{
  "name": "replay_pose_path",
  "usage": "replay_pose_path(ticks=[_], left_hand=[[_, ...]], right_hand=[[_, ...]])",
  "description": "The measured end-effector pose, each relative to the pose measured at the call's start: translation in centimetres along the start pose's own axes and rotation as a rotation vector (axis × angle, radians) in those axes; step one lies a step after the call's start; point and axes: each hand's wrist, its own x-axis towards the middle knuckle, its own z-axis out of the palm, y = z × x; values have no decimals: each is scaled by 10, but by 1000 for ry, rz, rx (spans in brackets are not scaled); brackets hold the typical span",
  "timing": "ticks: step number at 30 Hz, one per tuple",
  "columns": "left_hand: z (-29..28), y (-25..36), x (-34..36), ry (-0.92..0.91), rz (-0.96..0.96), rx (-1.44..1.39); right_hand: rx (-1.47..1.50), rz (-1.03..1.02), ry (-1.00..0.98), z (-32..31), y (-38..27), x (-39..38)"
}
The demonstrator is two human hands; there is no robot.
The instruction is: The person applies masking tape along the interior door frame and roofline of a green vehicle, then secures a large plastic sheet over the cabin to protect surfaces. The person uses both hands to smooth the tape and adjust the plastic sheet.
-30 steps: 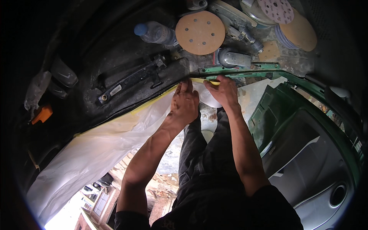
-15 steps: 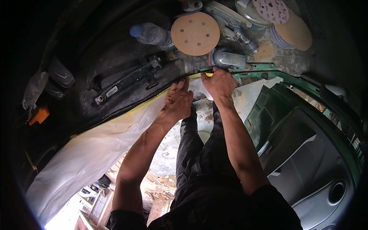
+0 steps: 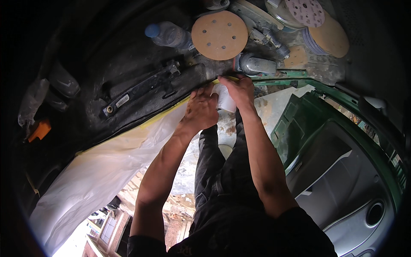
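Note:
My left hand [image 3: 201, 110] rests with curled fingers on the top edge of a white plastic masking sheet [image 3: 102, 171], where a strip of yellow tape [image 3: 165, 115] joins it to a black car body edge [image 3: 141, 92]. Close to its right, my right hand [image 3: 240, 91] grips a small white roll [image 3: 224, 99], fingertips against the same edge. The two hands nearly touch, with the roll between them.
Above the hands lie a round tan sanding disc [image 3: 219, 35], a grey power sander [image 3: 257, 65], a plastic bottle [image 3: 168, 35] and a stack of sanding discs [image 3: 323, 32]. A green car door [image 3: 342, 167] stands open at the right. An orange object [image 3: 39, 129] sits at far left.
Both hands have shifted a little to the right along the taped edge. The white roll now shows between them.

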Motion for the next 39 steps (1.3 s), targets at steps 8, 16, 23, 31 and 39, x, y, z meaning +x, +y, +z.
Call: replay_pose_path(ticks=[8, 16, 23, 31, 39], left_hand=[[5, 0, 3, 5, -57, -26], [17, -4, 4, 125, 40, 43], [18, 11, 18, 18, -175, -57], [33, 22, 21, 134, -151, 49], [33, 12, 16, 160, -110, 36]], right_hand=[[-596, -76, 219, -21, -17, -16], [-537, -146, 346, -4, -11, -17], [-570, -160, 365, -1, -5, -16], [-548, -218, 298, -6, 2, -11], [-476, -554, 387, -99, 52, 3]])
